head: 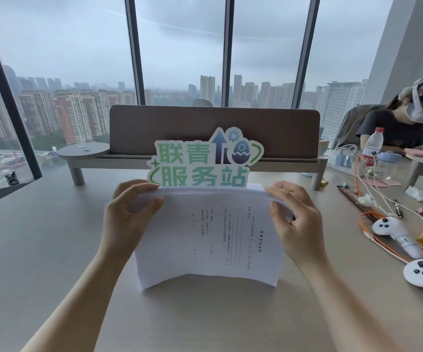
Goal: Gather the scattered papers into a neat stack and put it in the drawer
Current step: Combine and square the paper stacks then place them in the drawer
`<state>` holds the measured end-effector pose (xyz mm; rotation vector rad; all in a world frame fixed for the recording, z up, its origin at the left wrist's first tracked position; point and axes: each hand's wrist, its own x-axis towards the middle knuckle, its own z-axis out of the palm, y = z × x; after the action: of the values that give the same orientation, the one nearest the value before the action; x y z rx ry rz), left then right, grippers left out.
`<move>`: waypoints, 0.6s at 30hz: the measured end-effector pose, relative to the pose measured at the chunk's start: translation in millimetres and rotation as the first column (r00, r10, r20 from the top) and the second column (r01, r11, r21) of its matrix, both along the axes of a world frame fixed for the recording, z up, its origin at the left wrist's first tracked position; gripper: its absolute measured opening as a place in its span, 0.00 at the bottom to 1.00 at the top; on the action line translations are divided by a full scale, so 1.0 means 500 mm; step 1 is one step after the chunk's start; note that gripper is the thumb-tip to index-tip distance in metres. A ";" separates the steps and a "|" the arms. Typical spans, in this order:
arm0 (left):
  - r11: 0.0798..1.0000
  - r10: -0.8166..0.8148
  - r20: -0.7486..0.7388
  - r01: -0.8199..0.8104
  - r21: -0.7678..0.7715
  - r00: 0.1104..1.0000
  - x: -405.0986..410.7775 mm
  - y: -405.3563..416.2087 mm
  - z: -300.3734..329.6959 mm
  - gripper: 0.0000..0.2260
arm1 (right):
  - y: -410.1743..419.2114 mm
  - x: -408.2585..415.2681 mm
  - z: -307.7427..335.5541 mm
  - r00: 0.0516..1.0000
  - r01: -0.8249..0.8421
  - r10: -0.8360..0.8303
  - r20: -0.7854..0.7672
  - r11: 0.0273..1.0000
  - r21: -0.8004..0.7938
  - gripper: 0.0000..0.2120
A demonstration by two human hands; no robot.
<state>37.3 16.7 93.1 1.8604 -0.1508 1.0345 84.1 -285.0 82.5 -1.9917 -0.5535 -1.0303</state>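
Note:
A stack of white printed papers point(205, 240) stands on its lower edge on the beige desk point(40, 250), bowed slightly, text facing me. My left hand point(129, 214) grips the stack's upper left corner, thumb in front and fingers curled over the top edge. At the upper right corner my right hand point(294, 214) holds the stack the same way. No drawer is in view.
A green-lettered cut-out sign point(202, 161) stands just behind the papers, before a brown divider on a shelf point(213, 128). To the right lie two white controllers point(393, 233), orange and white cables, a water bottle point(371, 148). A person in a headset point(393, 130) sits far right.

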 end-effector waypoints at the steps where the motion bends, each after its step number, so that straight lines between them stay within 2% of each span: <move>1: 1.000 -0.004 -0.006 0.004 -0.003 1.000 -0.002 0.001 -0.001 0.17 | 0.000 -0.001 -0.001 1.000 -0.002 0.002 -0.009 1.000 -0.015 0.17; 4: 1.000 -0.020 -0.010 0.020 0.011 1.000 -0.010 0.001 0.000 0.22 | 0.001 -0.004 -0.002 0.999 -0.032 0.029 -0.036 0.996 -0.082 0.19; 7: 0.998 -0.031 -0.005 0.031 0.063 1.000 -0.004 0.006 -0.002 0.18 | -0.002 -0.002 -0.001 0.999 -0.041 0.040 -0.018 0.998 -0.050 0.15; 10: 0.998 -0.004 0.002 0.004 0.065 1.000 -0.002 0.012 -0.003 0.15 | -0.001 -0.004 0.000 1.000 -0.029 0.030 0.004 0.998 -0.048 0.17; 15: 0.996 0.029 -0.018 -0.028 0.087 0.999 0.001 0.009 0.001 0.11 | 0.000 -0.001 0.002 1.000 -0.031 0.031 0.001 0.998 -0.051 0.14; 18: 0.992 0.058 -0.028 -0.054 0.115 0.998 0.000 0.008 0.002 0.15 | 0.002 -0.004 0.000 1.000 -0.029 0.030 0.009 0.999 -0.045 0.17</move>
<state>37.5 20.5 94.0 1.9930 -0.1423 1.0529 82.0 -284.2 82.7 -2.0125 -0.6139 -1.0178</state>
